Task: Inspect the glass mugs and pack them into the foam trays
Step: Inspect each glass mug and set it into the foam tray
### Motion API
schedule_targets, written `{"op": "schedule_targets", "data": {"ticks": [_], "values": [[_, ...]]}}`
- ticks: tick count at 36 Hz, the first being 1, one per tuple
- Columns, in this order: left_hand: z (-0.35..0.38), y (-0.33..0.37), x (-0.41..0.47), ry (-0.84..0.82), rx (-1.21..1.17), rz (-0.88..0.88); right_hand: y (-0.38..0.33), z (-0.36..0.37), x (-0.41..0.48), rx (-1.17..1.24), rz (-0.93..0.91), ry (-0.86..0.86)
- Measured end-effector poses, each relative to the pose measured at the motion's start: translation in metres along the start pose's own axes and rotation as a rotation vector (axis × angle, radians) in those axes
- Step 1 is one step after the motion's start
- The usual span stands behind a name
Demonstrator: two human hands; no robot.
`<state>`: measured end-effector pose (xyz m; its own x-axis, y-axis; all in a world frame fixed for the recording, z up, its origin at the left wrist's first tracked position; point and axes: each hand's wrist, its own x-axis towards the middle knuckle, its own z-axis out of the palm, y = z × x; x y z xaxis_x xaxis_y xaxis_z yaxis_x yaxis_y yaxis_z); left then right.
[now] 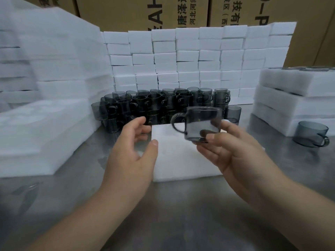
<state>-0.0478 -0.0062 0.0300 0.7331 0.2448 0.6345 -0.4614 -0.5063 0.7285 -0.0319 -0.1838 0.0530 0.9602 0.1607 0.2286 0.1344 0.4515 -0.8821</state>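
While aloft over foam tray (181, 160), grey glass mug (201, 124) between clamped fingers of right hand (233, 151); left hand (130, 151) fingers apart.

Setting: a packing station in a warehouse or factory store, not a home. Brown cardboard shipping cartons (126, 11) with printed black lettering are standing stacked along the back. In front of them, uniform white foam blocks (188, 57) are forming a wall many rows high. Dozens of identical smoky grey glass mugs (154, 104) are sitting stacked as one batch on a brushed steel worktable (172, 205). Thick white foam trays (45, 134) are lying piled at the left. A second pile (290, 98) is standing at the right, with dark glass rims showing in its top tray.
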Motion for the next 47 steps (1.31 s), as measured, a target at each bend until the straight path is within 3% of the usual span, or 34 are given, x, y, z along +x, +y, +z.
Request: {"op": "schedule_targets", "data": {"ticks": [6,10,17,23,31,47], "values": [[0.000,-0.017,0.009,-0.203,0.174,-0.253,-0.008,-0.009,0.008,-0.143,-0.126,0.058],[0.003,-0.019,0.008,-0.316,0.144,-0.266,-0.006,-0.014,0.011,-0.422,-0.185,0.140],[0.003,-0.018,0.004,-0.302,0.191,-0.241,0.002,-0.014,0.013,-0.742,-0.254,0.203],[0.004,-0.016,0.001,-0.334,0.256,-0.228,-0.001,-0.006,0.021,-0.846,-0.297,0.186],[0.001,-0.018,0.001,-0.349,0.310,-0.217,0.006,0.013,0.031,-1.203,-0.346,0.016],[0.000,-0.022,0.004,-0.373,0.336,-0.204,0.028,0.027,0.035,-1.499,-0.441,-0.077]]}}
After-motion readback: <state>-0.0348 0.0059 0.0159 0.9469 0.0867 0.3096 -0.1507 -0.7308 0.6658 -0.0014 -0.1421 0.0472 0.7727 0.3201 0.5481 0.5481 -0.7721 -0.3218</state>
